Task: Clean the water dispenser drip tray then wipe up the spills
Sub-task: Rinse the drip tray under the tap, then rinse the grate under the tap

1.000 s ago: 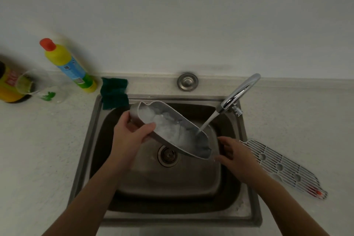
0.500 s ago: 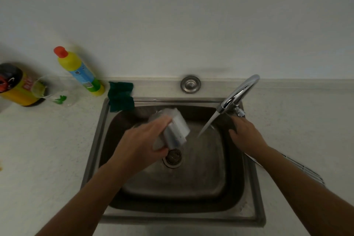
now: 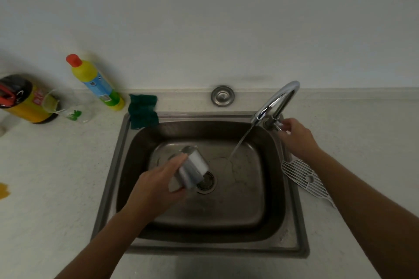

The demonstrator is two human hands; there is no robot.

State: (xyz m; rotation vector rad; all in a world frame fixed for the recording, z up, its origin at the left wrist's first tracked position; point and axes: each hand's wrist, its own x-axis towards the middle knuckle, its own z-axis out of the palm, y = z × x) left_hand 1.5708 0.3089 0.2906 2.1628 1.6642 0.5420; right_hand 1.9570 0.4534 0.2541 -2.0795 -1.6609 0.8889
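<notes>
My left hand (image 3: 156,186) grips the grey drip tray (image 3: 192,169), tipped on end over the drain (image 3: 205,182) inside the steel sink (image 3: 118,165). My right hand (image 3: 295,136) is closed on the tap handle (image 3: 275,125) at the base of the chrome faucet (image 3: 277,99). A thin stream of water (image 3: 241,142) runs from the spout to the sink floor, to the right of the tray. The white slotted tray grille (image 3: 306,180) lies on the counter to the right of the sink, partly under my right forearm.
A dark green cloth (image 3: 142,111) hangs over the sink's back left corner. A yellow detergent bottle (image 3: 97,82), a glass (image 3: 65,106) and a yellow canister (image 3: 25,99) stand at the back left. A yellow-brown spill (image 3: 3,191) marks the counter's left edge.
My left hand turned the drip tray from level under the stream to on end over the drain. My right hand let go of the tray and rose to the tap handle.
</notes>
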